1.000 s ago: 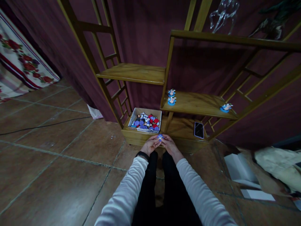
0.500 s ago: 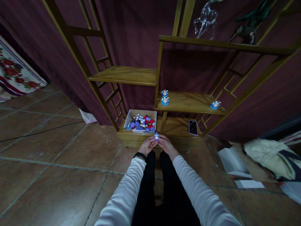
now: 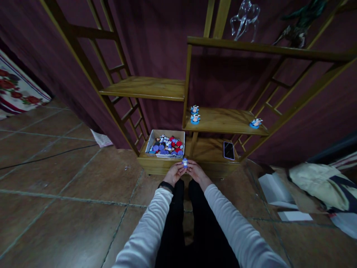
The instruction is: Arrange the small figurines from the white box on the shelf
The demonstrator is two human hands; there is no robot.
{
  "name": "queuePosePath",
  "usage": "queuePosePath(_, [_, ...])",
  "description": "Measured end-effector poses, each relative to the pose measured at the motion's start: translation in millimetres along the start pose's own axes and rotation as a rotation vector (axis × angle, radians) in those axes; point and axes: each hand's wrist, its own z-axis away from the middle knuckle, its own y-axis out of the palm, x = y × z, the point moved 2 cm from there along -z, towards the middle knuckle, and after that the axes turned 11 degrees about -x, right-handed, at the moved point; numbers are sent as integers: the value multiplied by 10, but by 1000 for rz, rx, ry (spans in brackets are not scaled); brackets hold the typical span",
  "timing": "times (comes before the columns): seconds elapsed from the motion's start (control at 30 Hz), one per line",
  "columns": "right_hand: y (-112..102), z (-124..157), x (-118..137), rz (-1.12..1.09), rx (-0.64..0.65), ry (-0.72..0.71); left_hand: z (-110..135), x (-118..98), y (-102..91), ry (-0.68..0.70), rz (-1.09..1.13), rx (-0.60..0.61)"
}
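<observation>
Between both hands I hold a small purple and white figurine [image 3: 185,162], upright, in front of the low shelf's edge. My left hand [image 3: 175,172] has its fingers closed on the figurine's left side. On its other side, my right hand [image 3: 196,171] pinches it too. Just beyond the hands stands an open cardboard box [image 3: 150,143] heaped with figurines on purple, red and blue round bases. Two blue-based figurines [image 3: 195,118] stand at the left end of the middle shelf [image 3: 223,120], and another blue-based figurine [image 3: 256,123] is at its right end.
A phone [image 3: 229,150] lies on the bottom shelf at the right. Higher up are a clear glass horse [image 3: 245,20] and a dark green statue [image 3: 299,24]. A bare upper-left shelf [image 3: 145,88] juts out. White packaging [image 3: 277,191] and a beige cloth bundle [image 3: 318,182] lie on the right floor.
The view has shifted very slightly. The hands keep the figurine in nearly the same place, and the box and shelf figurines stay put.
</observation>
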Motion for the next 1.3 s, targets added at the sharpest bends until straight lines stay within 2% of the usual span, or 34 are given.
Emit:
queuePosePath(0.23, [24,-70,-9,-19,-12,-10,-106,35,7,18,4,-44])
queuePosePath(0.43, [108,-9,-11,53,10,-91,-103,51,28,134,10,-94])
queuePosePath(0.7, [64,163,25,430,-82,-588,117,48,60,439,-28,-136])
queuePosePath(0.83, [4,290,77,594,-122,-747,227,45,88,570,-134,-102])
queuePosePath(1.0, [-19,381,120,695,-176,-832,276,79,101,587,-186,-70])
queuePosePath(1.3, [4,318,89,730,-183,-819,184,57,72,532,-165,-88])
